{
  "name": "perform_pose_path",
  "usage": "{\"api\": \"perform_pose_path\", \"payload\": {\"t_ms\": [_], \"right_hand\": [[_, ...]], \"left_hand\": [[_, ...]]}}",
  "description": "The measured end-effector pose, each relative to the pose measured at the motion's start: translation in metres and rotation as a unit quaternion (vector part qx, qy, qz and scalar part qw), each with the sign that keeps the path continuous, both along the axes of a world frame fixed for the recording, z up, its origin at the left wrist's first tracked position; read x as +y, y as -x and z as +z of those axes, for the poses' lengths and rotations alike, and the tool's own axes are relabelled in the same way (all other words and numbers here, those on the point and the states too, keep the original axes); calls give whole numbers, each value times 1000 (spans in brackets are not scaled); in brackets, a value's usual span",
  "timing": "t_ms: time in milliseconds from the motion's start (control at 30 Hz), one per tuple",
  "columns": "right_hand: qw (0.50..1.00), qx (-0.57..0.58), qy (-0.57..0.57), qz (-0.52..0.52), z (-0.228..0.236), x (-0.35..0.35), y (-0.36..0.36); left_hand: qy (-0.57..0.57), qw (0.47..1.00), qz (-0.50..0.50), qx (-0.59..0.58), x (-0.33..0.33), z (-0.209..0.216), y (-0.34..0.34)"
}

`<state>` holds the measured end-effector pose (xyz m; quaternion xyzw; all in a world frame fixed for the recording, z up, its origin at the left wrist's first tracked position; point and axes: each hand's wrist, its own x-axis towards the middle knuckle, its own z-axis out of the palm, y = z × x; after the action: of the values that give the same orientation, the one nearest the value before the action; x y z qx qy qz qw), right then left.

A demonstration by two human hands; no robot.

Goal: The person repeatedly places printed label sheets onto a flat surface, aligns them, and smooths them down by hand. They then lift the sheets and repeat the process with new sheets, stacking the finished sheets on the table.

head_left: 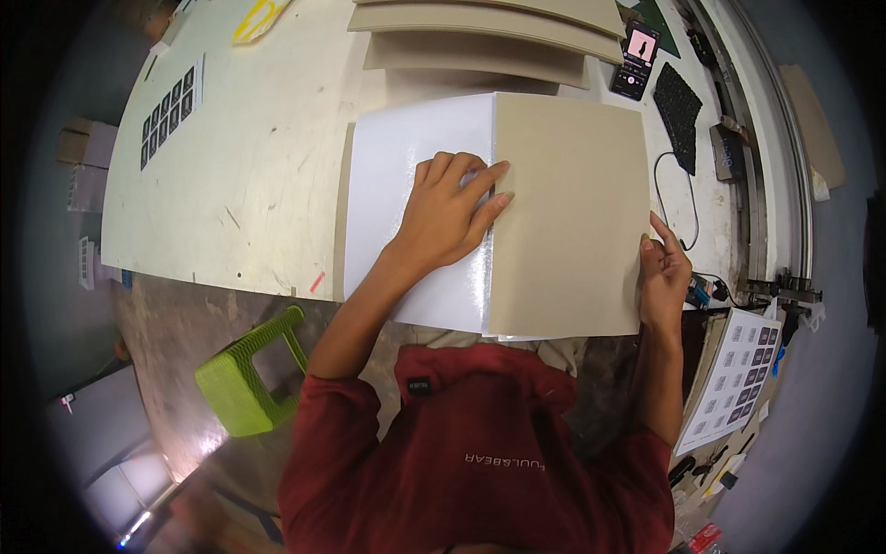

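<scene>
A glossy white sheet (420,138) lies at the table's front edge, with another beige layer showing along its left side. To its right is a flat beige board (572,212), meeting the sheet along an upright seam. My left hand (448,208) rests on the white sheet, its thumb and index finger stretched apart toward the seam and touching the board's left edge. The other fingers are bent. At the board's right edge, my right hand (664,277) grips it between thumb and fingers; the fingertips beneath are partly hidden.
Beige boards (480,46) are stacked at the back. A phone (637,60), a black keyboard (678,115) and a cable lie right of them. A printed label sheet (173,111) is at far left. Below the table edge stands a green plastic stool (242,388). Metal rails run along the right.
</scene>
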<state>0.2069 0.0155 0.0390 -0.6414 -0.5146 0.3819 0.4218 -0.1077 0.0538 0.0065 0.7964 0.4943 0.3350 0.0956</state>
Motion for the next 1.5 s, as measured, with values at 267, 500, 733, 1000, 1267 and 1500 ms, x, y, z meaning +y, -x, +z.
{"api": "perform_pose_path", "payload": {"t_ms": [267,500,733,1000,1267,1500], "right_hand": [[1000,0,4,-5,-1,4,3],[1000,-11,2,-4,-1,4,3],[1000,-11,5,-12,-1,5,5],[999,-41,15,-7,0,5,3],[997,-68,18,-30,2,3,6],[888,-434,-134,72,30,-19,22]], "left_hand": [[-8,1000,5,16,2,-6,-1],[25,999,1,25,1,-3,-2],[30,999,1,39,3,-4,-1],[29,998,-10,50,5,-1,2],[28,998,-12,55,2,2,2],[53,991,13,122,-1,13,-5]]}}
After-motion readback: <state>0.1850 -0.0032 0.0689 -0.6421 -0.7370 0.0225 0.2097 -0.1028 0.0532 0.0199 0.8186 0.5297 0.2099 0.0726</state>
